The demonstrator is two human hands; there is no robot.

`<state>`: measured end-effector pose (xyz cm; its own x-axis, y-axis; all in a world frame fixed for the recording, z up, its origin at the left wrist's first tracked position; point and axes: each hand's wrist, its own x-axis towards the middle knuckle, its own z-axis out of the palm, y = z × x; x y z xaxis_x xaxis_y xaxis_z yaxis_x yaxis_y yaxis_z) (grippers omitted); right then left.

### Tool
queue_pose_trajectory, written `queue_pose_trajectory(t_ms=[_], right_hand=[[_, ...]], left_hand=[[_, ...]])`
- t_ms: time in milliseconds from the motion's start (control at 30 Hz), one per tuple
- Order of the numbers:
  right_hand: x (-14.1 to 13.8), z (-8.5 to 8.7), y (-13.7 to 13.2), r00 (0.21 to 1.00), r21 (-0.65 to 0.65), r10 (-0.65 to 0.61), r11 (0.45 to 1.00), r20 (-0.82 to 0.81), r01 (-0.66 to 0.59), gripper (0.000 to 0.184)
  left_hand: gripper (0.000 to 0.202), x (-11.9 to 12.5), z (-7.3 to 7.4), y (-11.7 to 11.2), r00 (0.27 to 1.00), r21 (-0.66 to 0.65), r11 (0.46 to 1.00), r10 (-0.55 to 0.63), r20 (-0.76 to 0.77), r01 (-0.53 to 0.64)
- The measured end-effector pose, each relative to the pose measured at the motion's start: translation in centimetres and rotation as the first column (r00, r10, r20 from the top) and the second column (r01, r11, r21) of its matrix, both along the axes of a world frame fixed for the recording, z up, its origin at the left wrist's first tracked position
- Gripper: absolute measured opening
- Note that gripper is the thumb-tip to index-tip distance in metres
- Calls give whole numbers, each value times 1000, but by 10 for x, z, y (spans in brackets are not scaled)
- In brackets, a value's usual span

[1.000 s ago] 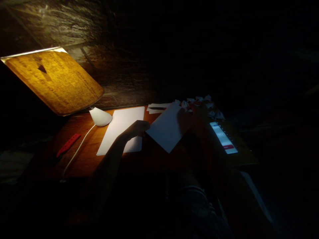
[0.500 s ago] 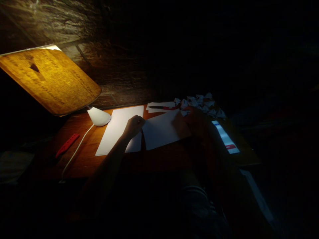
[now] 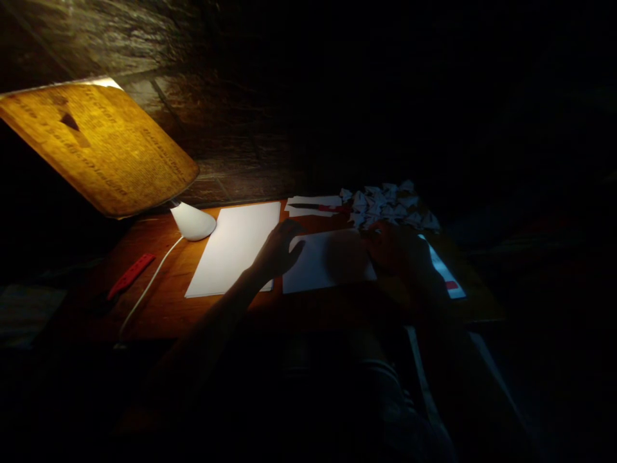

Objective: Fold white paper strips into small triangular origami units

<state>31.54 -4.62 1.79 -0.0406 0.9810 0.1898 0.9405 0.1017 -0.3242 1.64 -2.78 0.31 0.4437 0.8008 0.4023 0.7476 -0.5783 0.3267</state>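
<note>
A white sheet of paper [image 3: 322, 262] lies flat on the wooden table [image 3: 164, 308] in dim lamplight. My left hand [image 3: 280, 247] rests on its left end with fingers stretched out flat. In deep shadow, my right hand [image 3: 393, 247] lies on the sheet's right end; its fingers are too dark to make out. A second, larger white sheet [image 3: 236, 247] lies just to the left, partly under my left wrist.
A white lamp base [image 3: 193, 222] with a cord [image 3: 144, 292] stands at the back left under a yellow printed board [image 3: 96, 145]. A red ruler [image 3: 129, 275] lies at the left. Several folded paper pieces [image 3: 385, 202], paper strips with a pen [image 3: 315, 207] and a lit phone [image 3: 446, 273] lie at the right.
The sheet, held tilted in both hands a second ago, has come down flat on the table. My left hand opened and spread on it.
</note>
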Motion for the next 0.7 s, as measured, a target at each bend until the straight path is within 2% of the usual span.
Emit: queue_pose_trajectory(t_ms=[67,167,267,467,600,700], right_hand=[[-7,4,-7,1000,24,2,1000,-12,-2,25],[-17,1,-8,973,98,231,969,-24,-227,34],[-24,-14,0,917,126,397,908,38,-399,49],[-34,-48,8,859,147,503,846,100,-513,65],[-39,-52,4,829,88,533,829,168,-551,71],[-42,-50,0,828,59,520,838,209,-542,77]], left_hand=[[37,12,0,-8,998,-33,999,-33,-60,31],[52,25,-8,-17,983,-74,997,-46,-179,34],[63,30,-22,-19,962,-113,994,-28,-271,-3],[73,23,-34,-15,942,-163,986,-83,-324,31],[72,22,-39,-10,945,-141,990,-60,-320,15],[70,22,-42,-9,947,-144,990,-52,-318,6]])
